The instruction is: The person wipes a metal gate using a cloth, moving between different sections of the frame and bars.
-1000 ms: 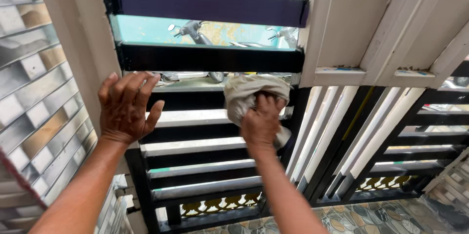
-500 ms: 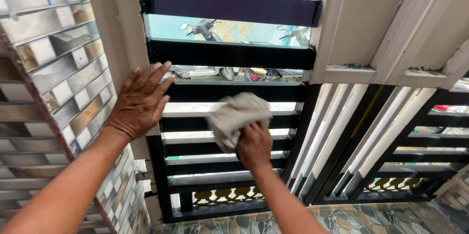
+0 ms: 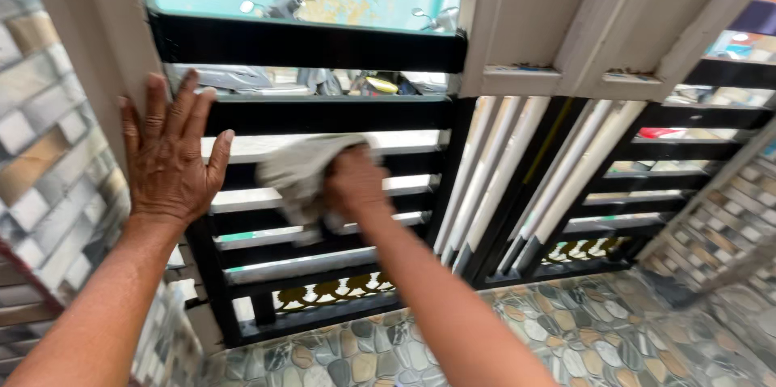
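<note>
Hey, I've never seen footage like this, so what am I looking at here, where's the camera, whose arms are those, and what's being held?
There is no machine here. The single view comes from a camera worn on a person's head, looking down and forward, so the two bare arms reaching into view are that person's own.

The left hand is spread flat, fingers apart, against the left edge of a black metal gate with horizontal slats, next to a wall of small grey and tan tiles.

The right hand has its grip closed on a crumpled pale grey cloth and presses it against the slats; the hand and cloth look slightly blurred.

Below is a floor of pebble-patterned tiles. Through the gaps you can glimpse parked motorbikes outside.
</note>
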